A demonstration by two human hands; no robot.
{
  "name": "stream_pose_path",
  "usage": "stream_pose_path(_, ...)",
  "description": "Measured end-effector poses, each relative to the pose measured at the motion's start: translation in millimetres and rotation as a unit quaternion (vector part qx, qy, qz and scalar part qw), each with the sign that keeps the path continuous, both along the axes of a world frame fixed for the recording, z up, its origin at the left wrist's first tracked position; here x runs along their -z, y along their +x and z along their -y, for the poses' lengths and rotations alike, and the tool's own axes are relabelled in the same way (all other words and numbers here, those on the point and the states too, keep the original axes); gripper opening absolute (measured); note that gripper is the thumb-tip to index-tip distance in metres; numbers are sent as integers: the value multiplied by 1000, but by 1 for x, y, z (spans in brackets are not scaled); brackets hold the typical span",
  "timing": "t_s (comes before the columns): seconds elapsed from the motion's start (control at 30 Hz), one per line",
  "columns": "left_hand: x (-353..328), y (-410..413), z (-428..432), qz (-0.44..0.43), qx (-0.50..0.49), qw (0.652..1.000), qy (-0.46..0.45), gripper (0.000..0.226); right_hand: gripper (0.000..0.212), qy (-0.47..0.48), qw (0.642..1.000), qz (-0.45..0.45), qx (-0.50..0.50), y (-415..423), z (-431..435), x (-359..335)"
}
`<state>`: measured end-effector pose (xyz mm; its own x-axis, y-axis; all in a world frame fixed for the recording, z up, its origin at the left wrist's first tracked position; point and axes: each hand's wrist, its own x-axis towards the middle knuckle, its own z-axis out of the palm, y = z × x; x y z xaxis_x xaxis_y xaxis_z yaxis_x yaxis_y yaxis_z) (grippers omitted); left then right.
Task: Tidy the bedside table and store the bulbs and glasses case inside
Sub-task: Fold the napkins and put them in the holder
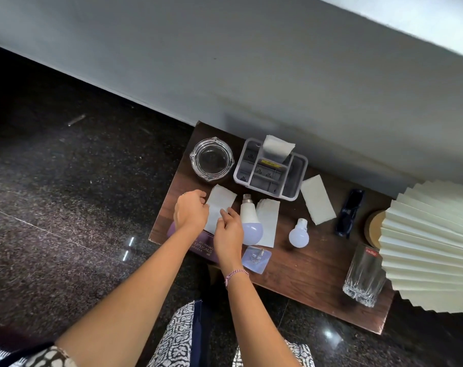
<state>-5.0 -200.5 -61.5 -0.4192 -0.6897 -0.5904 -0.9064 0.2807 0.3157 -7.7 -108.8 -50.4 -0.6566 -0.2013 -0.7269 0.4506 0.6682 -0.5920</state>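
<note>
Pinching a white napkin (221, 205), left grip (190, 211) and right grip (228, 234) meet at the left end of the desk (304, 274). The large bulb (251, 219) and small bulb (299, 233) lie to their right, the glasses case (204, 247) under the wrists.

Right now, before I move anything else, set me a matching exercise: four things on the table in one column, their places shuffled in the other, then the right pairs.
Things:
1. glass ashtray
2. large bulb
3. drinking glass
4. flat tissue

Places:
A. next to the pleated lamp
B. between the left hand and the right hand
C. far left corner of the table
D. lying with its base toward the grey organiser

Pairs: 1-C, 2-D, 3-A, 4-B
</note>
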Motion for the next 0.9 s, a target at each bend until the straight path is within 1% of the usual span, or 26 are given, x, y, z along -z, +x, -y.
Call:
stream_pose_path(0.1, 1, -2, -1, -1, 2, 1000, -5, 32, 37, -1, 1000, 1, 9, -2, 2, 1)
stream_pose_path(0.23, 4, -5, 1, 11, -22, 1000, 10, 20, 37, -4, 1000, 4, 17, -4, 4, 3)
stream_pose_path(0.5, 8, -8, 1, -21, -56, 998, 36, 20, 35, -11, 999, 5, 45, -4, 4, 8)
stream_pose_path(0.77, 9, -8, 5, -42, -120, 986, 105, 22, 34, -21, 999, 8, 46, -6, 11, 9)
stream_pose_path(0.9, 9, -8, 7, -47, -143, 977, 151, 23, 32, -39, 997, 4, 67, -6, 12, 5)
